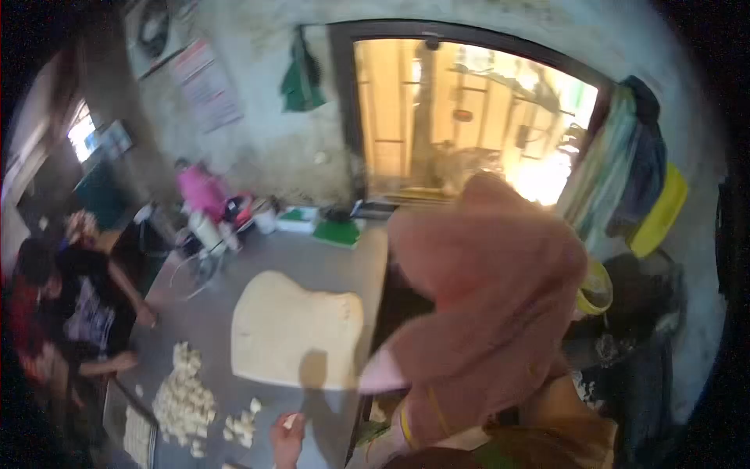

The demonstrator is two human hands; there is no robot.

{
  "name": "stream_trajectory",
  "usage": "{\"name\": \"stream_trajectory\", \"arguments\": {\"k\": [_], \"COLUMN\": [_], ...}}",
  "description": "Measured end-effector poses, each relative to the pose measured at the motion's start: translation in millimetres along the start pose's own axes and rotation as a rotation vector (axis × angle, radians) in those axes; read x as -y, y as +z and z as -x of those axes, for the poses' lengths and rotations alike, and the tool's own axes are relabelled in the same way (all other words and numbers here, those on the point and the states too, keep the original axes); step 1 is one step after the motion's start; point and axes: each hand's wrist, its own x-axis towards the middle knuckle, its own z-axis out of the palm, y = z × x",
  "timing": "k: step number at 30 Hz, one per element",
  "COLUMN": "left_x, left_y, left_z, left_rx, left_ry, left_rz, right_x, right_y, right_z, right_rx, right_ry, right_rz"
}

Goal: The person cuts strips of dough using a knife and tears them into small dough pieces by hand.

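Observation:
My left hand [287, 439] is at the bottom edge, left of the middle, with its fingers closed on a small pale dough piece [291, 420]. Just left of it several loose dough pieces [241, 426] lie on the grey table [258, 402]. Beyond them is a larger heap of dough pieces [183, 405]. A wide, flat sheet of dough [293, 332] rests farther up the table, with a shadow falling across its near edge. My right hand does not show.
A large pink cloth [492, 289], blurred, blocks the view right of the table. A person in a dark shirt [90, 309] stands at the left with both hands by the table. A green item [337, 232] and other goods line the far end. Cloths [617, 164] hang at right.

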Motion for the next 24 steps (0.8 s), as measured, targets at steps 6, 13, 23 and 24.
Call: {"name": "stream_trajectory", "arguments": {"k": [6, 13, 23, 24], "left_x": [-114, -7, -5, -3], "left_y": [57, 83, 95, 95], "left_z": [-5, -54, -57, -56], "left_rx": [-0.11, -0.063, -0.101, -0.071], "left_ry": [-0.11, 0.22, 0.119, 0.162], "left_rz": [-0.89, -0.738, -0.936, -0.958], "right_x": [4, 27, -8, 0], "right_y": [-143, -388, -566, -566], "right_z": [45, 53, 23, 18], "right_rx": [-0.492, -1.012, -0.842, -0.828], "right_ry": [-0.015, 0.0, 0.631, 0.644], "right_rz": [0.484, 1.325, 1.575, 1.532]}}
